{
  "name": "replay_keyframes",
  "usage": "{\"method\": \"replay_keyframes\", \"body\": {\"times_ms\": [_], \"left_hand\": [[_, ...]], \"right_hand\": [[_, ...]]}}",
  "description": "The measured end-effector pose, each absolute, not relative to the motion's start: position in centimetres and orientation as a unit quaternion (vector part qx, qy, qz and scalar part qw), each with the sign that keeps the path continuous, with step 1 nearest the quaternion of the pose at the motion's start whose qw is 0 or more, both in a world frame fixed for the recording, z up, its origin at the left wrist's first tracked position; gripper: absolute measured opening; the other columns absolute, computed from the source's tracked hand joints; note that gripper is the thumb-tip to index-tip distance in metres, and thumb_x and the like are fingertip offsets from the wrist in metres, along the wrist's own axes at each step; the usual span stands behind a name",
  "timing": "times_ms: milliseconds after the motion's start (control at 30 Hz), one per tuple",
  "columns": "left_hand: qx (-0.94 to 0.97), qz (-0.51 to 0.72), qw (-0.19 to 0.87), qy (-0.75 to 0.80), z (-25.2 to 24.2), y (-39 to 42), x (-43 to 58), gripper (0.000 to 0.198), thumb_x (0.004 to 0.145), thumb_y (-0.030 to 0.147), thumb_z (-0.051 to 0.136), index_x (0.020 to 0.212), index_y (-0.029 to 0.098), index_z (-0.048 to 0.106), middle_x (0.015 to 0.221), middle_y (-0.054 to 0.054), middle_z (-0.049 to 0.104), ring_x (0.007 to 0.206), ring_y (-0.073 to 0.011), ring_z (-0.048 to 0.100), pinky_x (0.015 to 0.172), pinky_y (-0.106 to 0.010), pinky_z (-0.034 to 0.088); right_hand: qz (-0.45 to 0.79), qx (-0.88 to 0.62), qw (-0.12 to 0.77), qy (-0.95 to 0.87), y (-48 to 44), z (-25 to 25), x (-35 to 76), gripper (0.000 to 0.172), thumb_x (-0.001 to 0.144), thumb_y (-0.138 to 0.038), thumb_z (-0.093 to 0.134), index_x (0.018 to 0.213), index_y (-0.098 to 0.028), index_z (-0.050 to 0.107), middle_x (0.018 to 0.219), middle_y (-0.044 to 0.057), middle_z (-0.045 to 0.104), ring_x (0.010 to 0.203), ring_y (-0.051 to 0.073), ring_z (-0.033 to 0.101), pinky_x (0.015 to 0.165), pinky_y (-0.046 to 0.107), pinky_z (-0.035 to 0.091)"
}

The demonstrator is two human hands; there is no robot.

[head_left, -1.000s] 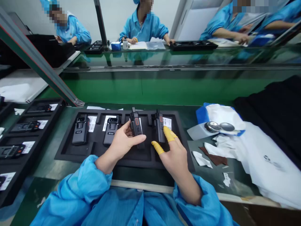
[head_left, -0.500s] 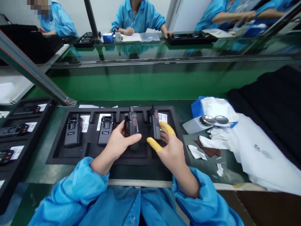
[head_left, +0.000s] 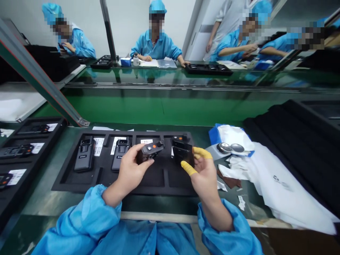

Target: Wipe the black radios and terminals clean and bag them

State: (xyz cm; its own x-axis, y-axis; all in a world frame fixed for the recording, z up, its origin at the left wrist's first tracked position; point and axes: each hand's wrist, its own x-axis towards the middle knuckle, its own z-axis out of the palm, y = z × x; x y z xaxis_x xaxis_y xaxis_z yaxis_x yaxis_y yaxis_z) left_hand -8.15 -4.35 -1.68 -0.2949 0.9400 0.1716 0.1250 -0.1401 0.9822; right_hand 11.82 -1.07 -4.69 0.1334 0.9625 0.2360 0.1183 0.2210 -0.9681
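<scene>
My left hand (head_left: 132, 170) is closed on a black body camera (head_left: 152, 150), tilted so that its end with an orange button shows. In my right hand (head_left: 205, 175), yellow covers sit on the thumb and a finger. It grips a second body camera (head_left: 183, 152) by its lower end, dark glossy face showing. Both are held over the right half of a black foam tray (head_left: 150, 179). Two more body cameras, one at the far left (head_left: 84, 156) and one beside my left hand (head_left: 120, 148), lie clip side up in the tray next to white barcode labels.
Another tray of devices (head_left: 20, 166) runs along the left, below a slanted metal post (head_left: 53, 90). At right are a blue box of white wipes (head_left: 231, 136), a bottle with a metal lid (head_left: 224, 147), scraps and black cloth (head_left: 292, 152). Co-workers sit across the bench.
Both body cameras have been lifted and turned from upright: the left one now lies over sideways, the right one shows its dark face. My view has tilted upward.
</scene>
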Motion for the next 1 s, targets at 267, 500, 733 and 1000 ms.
{"method": "replay_keyframes", "body": {"times_ms": [267, 500, 733, 1000], "left_hand": [[0.549, 0.555, 0.273, 0.562, -1.5, -5.0, -8.1, 0.025, 0.071, 0.022, 0.068, 0.096, 0.023, 0.068, 0.096, -0.003, 0.071, 0.092, -0.0209, 0.065, 0.088, -0.037, 0.051], [0.267, 0.624, 0.545, 0.493, -0.2, -3.8, -8.1, 0.048, 0.054, 0.042, 0.08, 0.093, 0.019, 0.066, 0.094, -0.006, 0.073, 0.094, -0.0267, 0.068, 0.086, -0.041, 0.055], [0.291, 0.58, 0.659, 0.381, 2.0, -4.7, -9.5, 0.042, 0.077, 0.047, 0.063, 0.113, 0.026, 0.063, 0.134, -0.012, 0.058, 0.121, -0.0367, 0.056, 0.088, -0.058, 0.053], [0.407, 0.499, 0.586, 0.492, 0.7, -4.5, -9.1, 0.134, 0.048, 0.034, 0.09, 0.15, 0.036, 0.004, 0.124, -0.012, 0.056, 0.092, -0.0244, 0.067, 0.071, -0.038, 0.059]], "right_hand": [[0.327, -0.483, 0.591, -0.557, -2.5, -5.2, 11.4, 0.041, 0.071, -0.036, 0.069, 0.104, -0.026, 0.048, 0.101, 0.006, 0.065, 0.095, 0.02, 0.066, 0.085, 0.039, 0.057], [0.546, -0.433, 0.562, -0.446, -2.4, -3.5, 11.6, 0.048, 0.068, -0.038, 0.071, 0.111, -0.025, 0.054, 0.108, 0.008, 0.07, 0.095, 0.023, 0.068, 0.083, 0.044, 0.057], [0.708, -0.388, 0.502, -0.311, -2.1, -2.8, 11.8, 0.028, 0.074, -0.036, 0.06, 0.099, -0.024, 0.058, 0.093, 0.005, 0.073, 0.085, 0.025, 0.071, 0.07, 0.048, 0.06], [0.747, -0.401, 0.516, -0.122, -2.6, -0.9, 10.9, 0.016, 0.075, -0.02, 0.054, 0.087, -0.02, 0.065, 0.078, 0.002, 0.074, 0.063, 0.015, 0.069, 0.047, 0.025, 0.055]]}}
